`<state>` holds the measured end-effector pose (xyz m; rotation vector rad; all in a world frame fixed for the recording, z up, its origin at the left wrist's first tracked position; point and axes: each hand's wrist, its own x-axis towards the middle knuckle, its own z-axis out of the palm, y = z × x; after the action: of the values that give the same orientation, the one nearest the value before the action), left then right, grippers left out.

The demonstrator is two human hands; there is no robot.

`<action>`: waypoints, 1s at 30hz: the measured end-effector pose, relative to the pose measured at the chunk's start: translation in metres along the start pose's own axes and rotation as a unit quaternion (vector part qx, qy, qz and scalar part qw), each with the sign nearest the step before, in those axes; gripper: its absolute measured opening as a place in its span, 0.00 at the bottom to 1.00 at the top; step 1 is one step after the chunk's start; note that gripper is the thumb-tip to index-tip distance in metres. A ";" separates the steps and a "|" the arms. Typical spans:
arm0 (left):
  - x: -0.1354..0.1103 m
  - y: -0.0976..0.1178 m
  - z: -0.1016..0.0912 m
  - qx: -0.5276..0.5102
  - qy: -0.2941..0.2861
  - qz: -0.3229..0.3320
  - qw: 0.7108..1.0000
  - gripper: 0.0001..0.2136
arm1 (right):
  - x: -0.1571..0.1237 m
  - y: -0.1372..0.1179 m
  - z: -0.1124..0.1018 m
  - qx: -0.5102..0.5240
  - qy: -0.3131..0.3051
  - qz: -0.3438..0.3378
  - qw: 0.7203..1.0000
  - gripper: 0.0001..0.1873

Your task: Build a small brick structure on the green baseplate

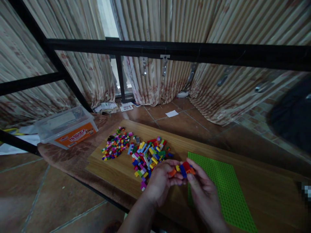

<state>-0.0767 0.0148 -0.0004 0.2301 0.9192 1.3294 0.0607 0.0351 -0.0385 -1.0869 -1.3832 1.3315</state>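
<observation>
My left hand [161, 178] pinches an orange toy brick [172, 172], its fingers closed around it. Beside it, my right hand [202, 186] grips a small cluster of joined bricks [186, 169] in red, blue, yellow and orange. The two hands are close together above the wooden board, and the orange brick is near the cluster's left side. Whether they touch I cannot tell. Under and behind my left hand lies a loose pile of mixed bricks [152, 152]. A green studded baseplate [221, 184] lies to the right, partly behind my right hand.
A second heap of smaller bricks [118, 144] lies on the wooden board [102, 168], farther left. On the cloth-covered surface stands a clear plastic box [65, 126] with an orange label. Black metal bars [170, 48] cross in front of the curtains. White paper [172, 113] lies on the tiled floor.
</observation>
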 end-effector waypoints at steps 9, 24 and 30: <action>0.001 -0.004 0.002 0.144 0.008 0.004 0.989 0.23 | -0.004 -0.003 0.002 -0.146 -0.036 -0.082 0.985 0.21; 0.004 -0.013 0.004 0.135 -0.015 0.057 0.989 0.21 | -0.003 -0.003 0.003 -0.194 -0.007 -0.169 0.966 0.13; 0.001 -0.014 0.010 0.139 -0.003 0.078 0.987 0.22 | -0.004 -0.003 0.007 -0.176 0.017 -0.181 0.968 0.12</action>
<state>-0.0602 0.0155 -0.0032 0.5297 1.0994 1.3398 0.0545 0.0293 -0.0357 -1.0131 -1.7383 0.8201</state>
